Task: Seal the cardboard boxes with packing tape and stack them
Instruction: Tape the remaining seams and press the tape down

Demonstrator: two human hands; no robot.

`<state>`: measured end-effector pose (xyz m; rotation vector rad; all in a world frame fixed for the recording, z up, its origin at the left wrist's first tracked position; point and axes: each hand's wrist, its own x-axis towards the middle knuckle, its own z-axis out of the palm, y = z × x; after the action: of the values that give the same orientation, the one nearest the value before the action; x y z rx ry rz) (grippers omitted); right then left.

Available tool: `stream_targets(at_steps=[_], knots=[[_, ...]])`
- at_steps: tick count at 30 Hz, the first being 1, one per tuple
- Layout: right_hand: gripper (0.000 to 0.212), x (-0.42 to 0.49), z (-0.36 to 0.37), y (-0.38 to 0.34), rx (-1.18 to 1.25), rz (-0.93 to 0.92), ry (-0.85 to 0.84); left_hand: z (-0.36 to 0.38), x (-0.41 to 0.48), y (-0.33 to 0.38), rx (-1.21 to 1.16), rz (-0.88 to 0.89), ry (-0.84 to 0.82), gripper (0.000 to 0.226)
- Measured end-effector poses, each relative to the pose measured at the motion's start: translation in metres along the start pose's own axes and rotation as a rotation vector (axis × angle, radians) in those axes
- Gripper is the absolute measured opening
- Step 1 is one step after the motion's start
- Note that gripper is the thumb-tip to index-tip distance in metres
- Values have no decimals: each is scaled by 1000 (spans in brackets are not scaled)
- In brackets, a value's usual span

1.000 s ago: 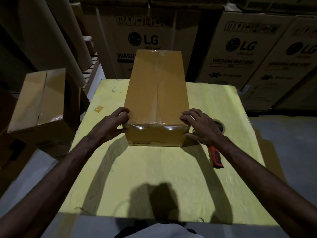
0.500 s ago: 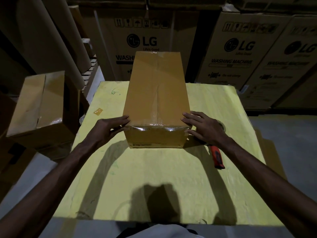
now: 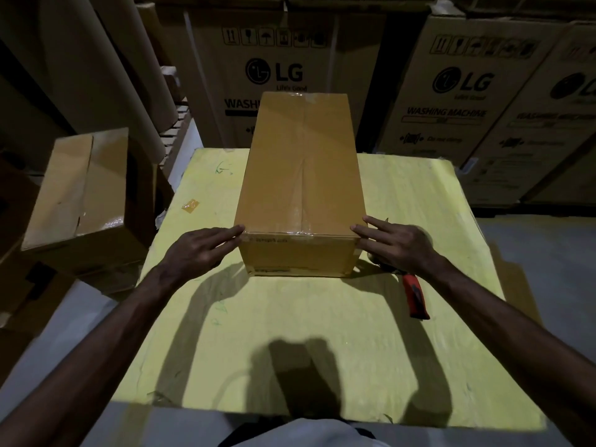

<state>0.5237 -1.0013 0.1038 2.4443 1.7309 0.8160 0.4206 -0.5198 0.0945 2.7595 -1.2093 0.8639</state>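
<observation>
A long brown cardboard box (image 3: 300, 175) lies on the yellow table (image 3: 290, 333), its top seam and near end covered with clear tape. My left hand (image 3: 200, 250) lies flat against the box's near left corner, fingers straight. On the opposite side my right hand (image 3: 396, 243) touches the near right corner with straight fingers. A tape dispenser with a red handle (image 3: 416, 298) lies on the table under my right wrist, mostly hidden.
A second taped cardboard box (image 3: 84, 195) sits on a stack left of the table. Large printed washing machine cartons (image 3: 458, 101) stand behind the table. Tall cardboard tubes (image 3: 106, 66) lean at the back left. Grey floor shows on both sides.
Both hands went from curled over the box's near top edge to lying straight against its near corners. The box has lifted or tipped slightly toward me.
</observation>
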Motion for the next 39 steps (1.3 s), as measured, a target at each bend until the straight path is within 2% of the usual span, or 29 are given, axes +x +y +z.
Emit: stream_targets(at_steps=[2,4,8,10,12,15,17,20,22,24,27,34,39], knots=[[35,-7,2,5,21,-25,-21,1,-5,-7,59,60,-34,57],[40,-17,2,10,44,-58,-32,-2,-11,-9,91,70,-50,50],[52,-36,-4,8,0,-16,-99,-5,-16,5,109,-2,-74,45],[53,-40,-9,0,-14,-5,-103,-7,-12,16,92,-82,-9,37],[47,-35,-13,-12,10,48,-25,-9,0,31,57,-173,108,23],[30,10,-26,-41,170,254,185,-12,36,57,-54,-324,228,15],[22,57,-33,-59,330,397,185,-9,67,71,-195,-407,176,20],[22,105,-25,-71,496,563,21,0,103,80,-306,-428,20,32],[17,114,-14,-73,585,637,38,3,115,78,-344,-425,-29,36],[14,112,-7,-73,644,682,63,3,119,74,-378,-443,-71,29],[18,107,-1,-72,624,655,36,1,121,69,-427,-470,-126,18],[19,112,0,-66,531,519,-51,-14,150,57,-442,-402,-354,16],[27,124,-3,-60,635,577,-160,-12,171,57,-398,-392,-462,19]])
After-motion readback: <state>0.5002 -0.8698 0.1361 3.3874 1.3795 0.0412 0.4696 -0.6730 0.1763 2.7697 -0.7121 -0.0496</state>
